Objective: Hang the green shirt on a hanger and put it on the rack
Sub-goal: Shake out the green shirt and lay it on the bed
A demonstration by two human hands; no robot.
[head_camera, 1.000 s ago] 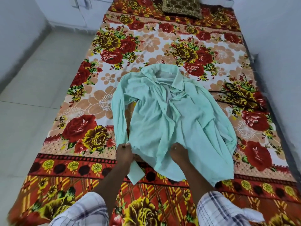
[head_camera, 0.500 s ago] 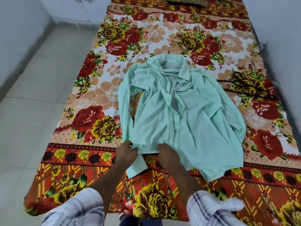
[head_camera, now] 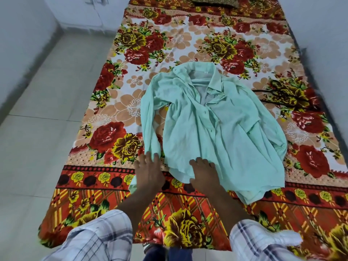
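A light green shirt point(head_camera: 216, 125) lies spread face up on the floral bed sheet point(head_camera: 116, 127), collar toward the far end and hem toward me. Its left sleeve runs down beside the body, and the right sleeve is bunched at the side. My left hand point(head_camera: 149, 172) lies flat with straight fingers on the end of the left sleeve. My right hand point(head_camera: 204, 173) lies flat with spread fingers on the shirt's hem. A dark thin hanger point(head_camera: 273, 95) lies on the sheet to the right of the shirt, partly hidden among the flower print. No rack is in view.
The bed fills the middle of the view, with a patterned pillow point(head_camera: 214, 0) at its far end. Grey tiled floor point(head_camera: 41, 119) runs along the left side. A white wall point(head_camera: 323, 44) stands close on the right.
Both hands let go of the shirt's lower edge and now lie flat with fingers straight. The shirt's hem lies flatter on the sheet.
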